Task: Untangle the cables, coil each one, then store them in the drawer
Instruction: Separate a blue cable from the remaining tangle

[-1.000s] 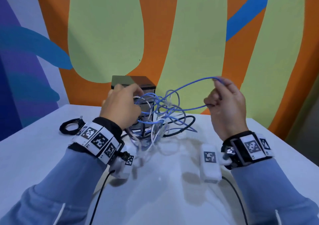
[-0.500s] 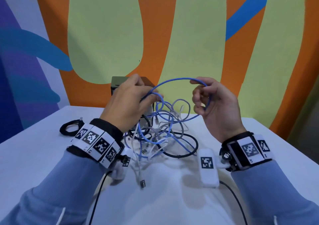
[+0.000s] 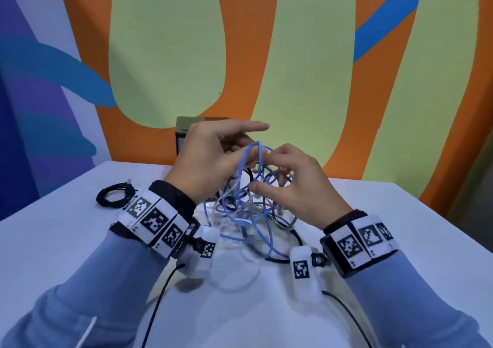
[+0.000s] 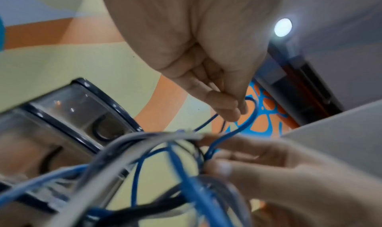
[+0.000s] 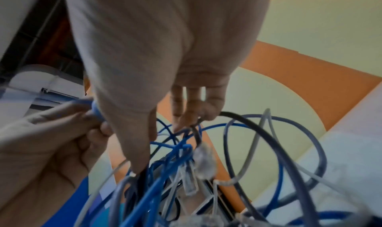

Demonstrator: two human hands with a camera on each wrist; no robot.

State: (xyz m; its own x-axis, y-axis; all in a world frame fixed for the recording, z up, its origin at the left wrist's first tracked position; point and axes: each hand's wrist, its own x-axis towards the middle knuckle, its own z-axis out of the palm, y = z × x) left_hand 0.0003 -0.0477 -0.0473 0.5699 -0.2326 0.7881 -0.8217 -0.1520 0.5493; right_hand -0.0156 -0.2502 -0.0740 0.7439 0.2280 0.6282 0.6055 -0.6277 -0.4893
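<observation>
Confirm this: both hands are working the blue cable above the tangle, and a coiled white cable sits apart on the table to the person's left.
Wrong in one respect: the coiled cable lying apart on the table is black, not white, as the head view shows. The rest stands: left hand and right hand both work the blue cable above the tangle.

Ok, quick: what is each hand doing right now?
Left hand: pinching a loop of the blue cable.
Right hand: fingers curled into the cable tangle; the grip itself cannot be told.

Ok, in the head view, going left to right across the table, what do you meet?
Coiled black cable → left hand → blue cable loop pinched between both hands → right hand. The drawer unit sits behind the left hand, so its place is unclear.
</observation>
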